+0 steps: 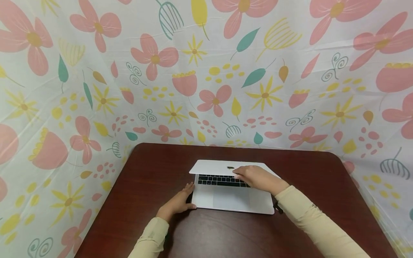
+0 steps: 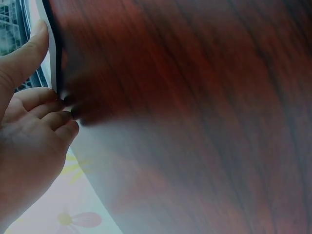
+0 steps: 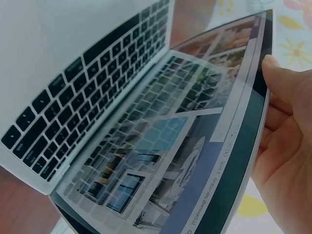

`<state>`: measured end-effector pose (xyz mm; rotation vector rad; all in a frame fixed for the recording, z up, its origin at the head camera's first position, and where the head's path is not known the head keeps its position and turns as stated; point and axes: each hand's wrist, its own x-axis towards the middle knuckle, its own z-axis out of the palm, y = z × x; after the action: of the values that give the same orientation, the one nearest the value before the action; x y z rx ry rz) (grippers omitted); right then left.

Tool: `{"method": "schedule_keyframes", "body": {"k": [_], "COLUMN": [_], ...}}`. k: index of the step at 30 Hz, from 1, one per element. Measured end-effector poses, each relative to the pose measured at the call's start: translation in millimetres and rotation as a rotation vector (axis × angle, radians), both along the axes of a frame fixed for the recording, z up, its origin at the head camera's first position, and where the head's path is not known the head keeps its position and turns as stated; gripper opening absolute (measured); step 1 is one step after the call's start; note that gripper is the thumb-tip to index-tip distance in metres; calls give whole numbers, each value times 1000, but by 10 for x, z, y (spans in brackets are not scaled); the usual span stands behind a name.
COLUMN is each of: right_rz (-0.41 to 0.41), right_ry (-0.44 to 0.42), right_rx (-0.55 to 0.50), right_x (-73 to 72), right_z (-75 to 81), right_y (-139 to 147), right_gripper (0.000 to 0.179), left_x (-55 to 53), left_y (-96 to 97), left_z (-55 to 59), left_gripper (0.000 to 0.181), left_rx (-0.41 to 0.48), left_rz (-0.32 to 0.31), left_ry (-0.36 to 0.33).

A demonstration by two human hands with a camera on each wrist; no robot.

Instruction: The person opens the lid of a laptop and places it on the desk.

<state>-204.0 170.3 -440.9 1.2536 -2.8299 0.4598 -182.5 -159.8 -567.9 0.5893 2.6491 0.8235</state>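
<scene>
A silver laptop (image 1: 204, 197) lies on the table, its lid (image 1: 211, 167) tilted low over the black keyboard (image 3: 97, 83). My right hand (image 1: 258, 178) grips the lid's free edge; in the right wrist view its thumb (image 3: 275, 78) lies on the screen side and the fingers curl behind the lid. The lit screen (image 3: 180, 146) shows pictures and text and mirrors the keys. Along the left side of the base rests my left hand (image 1: 178, 201), thumb and fingers spread against the edge. In the left wrist view its fingertips (image 2: 61, 117) touch that side close above the tabletop.
The dark reddish-brown wooden table (image 1: 155, 168) has rounded far corners. Behind it and on both sides hangs a white curtain (image 1: 200, 122) with pink, yellow and green flower prints. A small dark object (image 1: 278, 208) shows beside the laptop's right front corner, under the right sleeve.
</scene>
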Motion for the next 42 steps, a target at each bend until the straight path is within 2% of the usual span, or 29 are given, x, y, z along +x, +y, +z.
{"method": "schedule_keyframes", "body": {"k": [8,15,20,23,27,33,38,42], "right_rz": [-16,-31,-78,-105,-146,-224,-318,-360], "right_ry": [-165,-231,-296,-305,-277,-252,-232,-199], "right_rx": [-36,-62,-85,-87,-101,-162,-220,-261], "right_x": [-176,-323,-427,-478,-518,-568,-657,-741], "right_z": [146,245,306,335,381,450,465,459], "right_y": [37,60,69,69,62,34,5,-5], "right_gripper": [31,32,33,33,31,26,23,20], "left_x": [10,3,3,4,3,-3,1,-5], "left_y": [-2,-8,-13,-15,-14,-18,-17,-14], "left_z": [20,31,36,39,39,48,44,34], "left_gripper": [85,85,85,86,85,84,85,85], "left_rx": [-15,-9,-9,-10,-14,-13,-20,-25], "left_rz": [-4,-9,-10,-10,-16,-25,-16,-10], "left_ry": [-16,-26,-21,-23,-23,-21,-28,-36]}}
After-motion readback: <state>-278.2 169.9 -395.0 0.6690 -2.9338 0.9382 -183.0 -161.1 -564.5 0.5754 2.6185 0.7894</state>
